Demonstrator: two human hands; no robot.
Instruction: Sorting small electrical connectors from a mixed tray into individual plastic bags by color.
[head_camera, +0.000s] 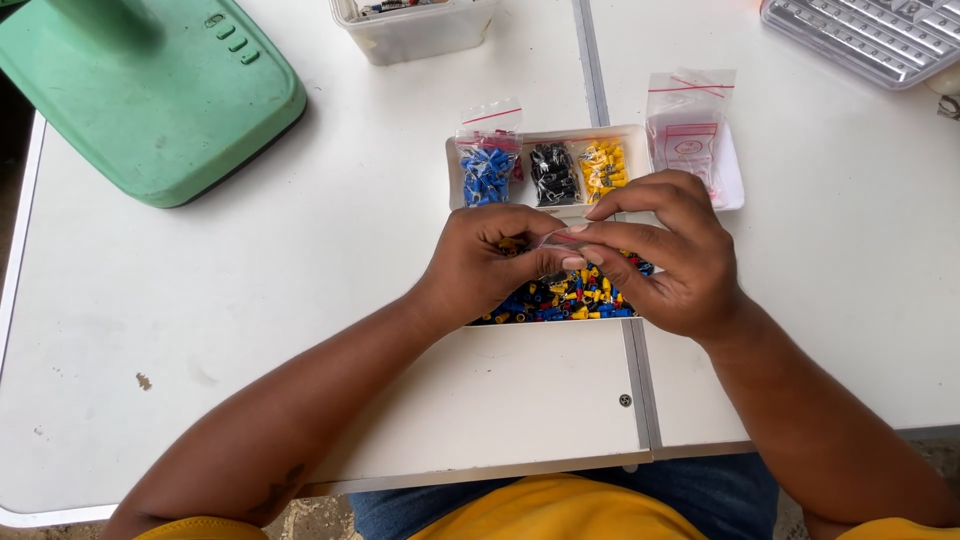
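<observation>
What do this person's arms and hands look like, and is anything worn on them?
Both arms are bare from the upper arm down to the fingertips. The left hand and the right hand wear no gloves, and no rings, watch or bracelets show. Short yellow sleeves peek in at the bottom corners of the picture. The fingernails are short and plain. A small dark mark shows on the left forearm.
</observation>
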